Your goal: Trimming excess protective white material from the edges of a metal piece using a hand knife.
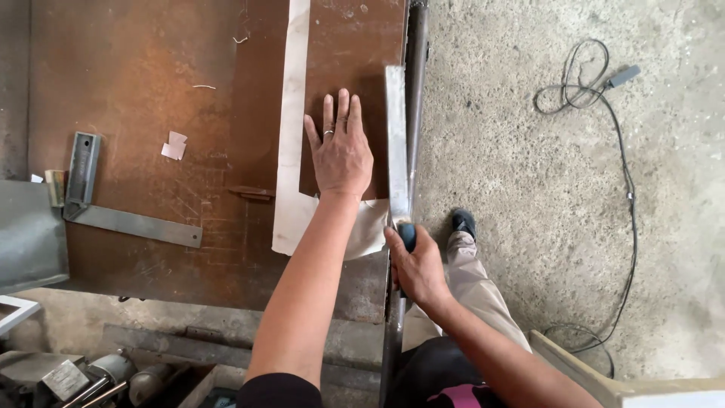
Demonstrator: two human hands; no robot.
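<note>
Pressing flat with fingers spread and pointing toward 12 o'clock, the left hand [340, 147] lies palm-down on a rusty brown metal sheet [351, 53], gripping nothing; its forearm runs straight back toward 6 o'clock. The sheet sits on a rust-coloured worktable [136, 75], overlapping a pale strip of sheet [291, 151] that shows at the hand's 9 o'clock and under the wrist. Just beside the hand at 3 o'clock stands the long grey blade arm of a bench shear [396, 136], running along the table's edge from 12 to 6 o'clock. The right hand [417, 266] is closed around the shear's dark handle [408, 234] at the blade's near end, thumb wrapped over it, wrist bent and the forearm coming in from 5 o'clock. At the table's 9 o'clock side lies a steel try square [113, 204], and a small scrap of paper [174, 146] rests near it. On the concrete floor [529, 189] at 3 o'clock trails a black cable [627, 189], and the person's shoe [463, 223] shows beside the right hand.
</note>
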